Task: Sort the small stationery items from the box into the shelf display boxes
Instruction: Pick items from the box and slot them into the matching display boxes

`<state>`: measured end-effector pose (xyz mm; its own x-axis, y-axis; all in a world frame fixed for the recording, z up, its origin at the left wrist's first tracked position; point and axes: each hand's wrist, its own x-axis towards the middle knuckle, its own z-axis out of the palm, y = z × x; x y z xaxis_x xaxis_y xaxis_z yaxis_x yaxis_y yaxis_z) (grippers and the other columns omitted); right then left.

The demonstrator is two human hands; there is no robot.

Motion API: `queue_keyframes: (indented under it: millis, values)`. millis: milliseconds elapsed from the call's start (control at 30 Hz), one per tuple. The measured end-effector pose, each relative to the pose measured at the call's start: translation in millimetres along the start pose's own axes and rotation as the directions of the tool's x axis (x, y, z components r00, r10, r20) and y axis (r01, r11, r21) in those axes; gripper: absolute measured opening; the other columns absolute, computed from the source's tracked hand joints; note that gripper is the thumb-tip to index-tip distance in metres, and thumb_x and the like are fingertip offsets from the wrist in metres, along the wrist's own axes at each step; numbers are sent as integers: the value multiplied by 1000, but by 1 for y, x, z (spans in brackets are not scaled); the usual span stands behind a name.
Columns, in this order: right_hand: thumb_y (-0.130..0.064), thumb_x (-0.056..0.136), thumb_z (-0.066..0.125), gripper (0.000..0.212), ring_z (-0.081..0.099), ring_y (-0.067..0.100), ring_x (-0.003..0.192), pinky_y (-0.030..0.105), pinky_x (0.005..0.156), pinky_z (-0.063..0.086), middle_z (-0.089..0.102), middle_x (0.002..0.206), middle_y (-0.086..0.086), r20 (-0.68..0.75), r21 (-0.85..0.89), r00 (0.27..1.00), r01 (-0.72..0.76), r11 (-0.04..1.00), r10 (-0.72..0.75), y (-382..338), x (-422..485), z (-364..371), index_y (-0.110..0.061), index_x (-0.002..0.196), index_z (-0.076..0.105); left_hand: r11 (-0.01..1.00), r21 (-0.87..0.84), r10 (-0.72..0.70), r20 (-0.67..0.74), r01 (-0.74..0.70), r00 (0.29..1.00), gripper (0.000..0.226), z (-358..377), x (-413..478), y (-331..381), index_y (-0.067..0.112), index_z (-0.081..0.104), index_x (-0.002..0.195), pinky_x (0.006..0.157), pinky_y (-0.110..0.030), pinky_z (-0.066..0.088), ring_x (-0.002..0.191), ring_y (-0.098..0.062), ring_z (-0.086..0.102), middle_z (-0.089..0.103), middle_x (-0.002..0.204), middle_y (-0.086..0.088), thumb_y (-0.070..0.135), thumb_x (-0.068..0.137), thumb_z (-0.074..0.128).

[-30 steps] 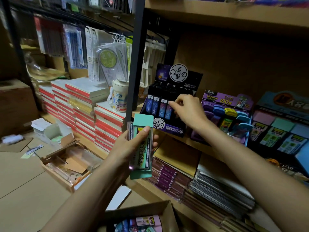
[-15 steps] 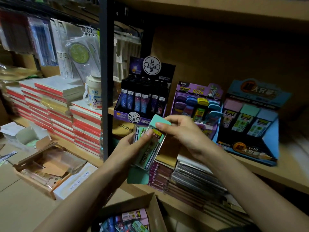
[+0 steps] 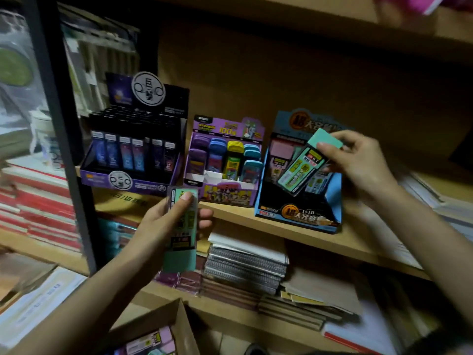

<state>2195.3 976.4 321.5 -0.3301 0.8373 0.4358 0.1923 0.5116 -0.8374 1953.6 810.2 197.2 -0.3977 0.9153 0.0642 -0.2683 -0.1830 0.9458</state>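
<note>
Display boxes: I count three in a row: black display box [image 3: 133, 149], purple display box [image 3: 225, 162], blue display box [image 3: 299, 201].
Packs in hand: two.
Surface: dim wooden shelf [image 3: 294, 231]; notebooks [image 3: 245, 262] stacked beneath; cardboard box [image 3: 183, 329] at the bottom edge.
Left hand [image 3: 163, 226]: fingers and thumb wrapped round the upright teal pack [image 3: 183, 226], before the shelf edge.
Right hand [image 3: 358, 162]: fingertips pinching the tilted teal pack [image 3: 304, 162] over the blue display box.

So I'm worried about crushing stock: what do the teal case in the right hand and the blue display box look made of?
Teal case: likely plastic, smooth matte cap, glossy body with a printed label. Blue display box: seemingly printed cardboard, flat folded panels.
</note>
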Motion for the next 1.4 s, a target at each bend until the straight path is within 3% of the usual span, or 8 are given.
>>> queue_keyframes:
  millis: [700,867,1000,1100,1167,1267,1333,1400]
  values:
    - [-13,84,69,21,58,17,91,36,77,50,61,100,5,152,-385,985,135,913,-82,70,57,-1,-10,104,62,1000,16,-24,-62,26,998,33,5,11,-17,19,60,105,55,-26,57,75,-18,73,75,91,-9,38,79,54]
    - [-24,84,68,32,48,17,92,30,71,41,52,107,11,142,-736,910,360,573,-389,83,49,5,-6,109,60,998,38,-38,-57,41,998,31,4,11,-19,22,61,104,58,-30,56,76,-18,73,75,92,-9,39,79,54]
    - [-22,84,68,38,54,35,98,36,69,45,54,105,19,235,-867,870,389,312,-433,78,43,5,0,115,61,994,75,-76,-95,83,993,22,3,8,-18,33,70,91,57,-29,54,73,-18,72,75,89,-4,45,75,58]
    - [-24,90,61,43,49,36,108,43,88,41,53,116,18,227,-922,889,327,205,-397,66,33,8,-4,128,54,991,83,-91,-140,104,986,16,4,5,-15,44,71,80,65,-36,47,86,-22,63,68,90,-1,48,72,58]
    - [-22,91,58,42,45,31,113,39,93,37,51,120,15,165,-894,896,312,322,-411,55,14,19,-6,130,52,995,48,-83,-144,90,986,15,8,3,-9,46,72,77,68,-36,46,89,-21,60,66,91,2,47,72,57]
    - [-19,92,57,23,48,12,102,17,85,33,55,107,1,132,-565,945,319,761,-299,34,-33,53,-12,113,61,998,22,-62,-138,66,988,18,13,-2,-3,37,72,81,66,-34,46,79,-17,64,69,76,5,44,74,56]
    - [-22,91,59,13,54,6,89,14,76,39,60,95,-6,288,-278,955,155,948,-72,26,-65,82,-18,101,64,998,-2,-64,-149,65,987,18,15,-4,0,27,67,88,63,-32,47,68,-13,64,68,72,4,39,82,56]
    - [-30,89,62,19,60,5,88,20,78,47,64,97,-5,489,-140,860,-91,986,148,25,-91,111,-20,106,62,996,-29,-82,-154,79,985,20,17,-6,4,21,63,95,60,-29,50,65,-11,64,65,76,1,37,90,52]
